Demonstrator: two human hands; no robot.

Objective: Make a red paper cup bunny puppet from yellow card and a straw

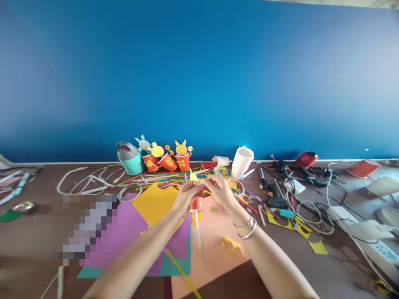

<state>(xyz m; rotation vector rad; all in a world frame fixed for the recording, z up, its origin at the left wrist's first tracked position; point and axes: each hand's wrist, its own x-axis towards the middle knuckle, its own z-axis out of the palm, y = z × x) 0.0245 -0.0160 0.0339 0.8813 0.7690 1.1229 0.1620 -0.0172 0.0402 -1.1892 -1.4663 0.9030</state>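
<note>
My left hand (186,196) and my right hand (220,189) meet above the coloured paper sheets, fingers closed in a pinch. Between them they hold a small red paper cup (196,204) with a white straw (198,230) hanging down from it and a small yellow paper piece (193,176) sticking up above. Silver bracelets (247,229) circle my right wrist. Orange paper (215,253), purple paper (124,232) and yellow paper (156,201) lie under the hands.
Along the blue wall stand red cups with yellow animal faces (168,160), a teal lidded container (129,158) and a white cup (242,162). A glue gun, cables and a power strip (368,236) crowd the right. Straws and paper scraps litter the table.
</note>
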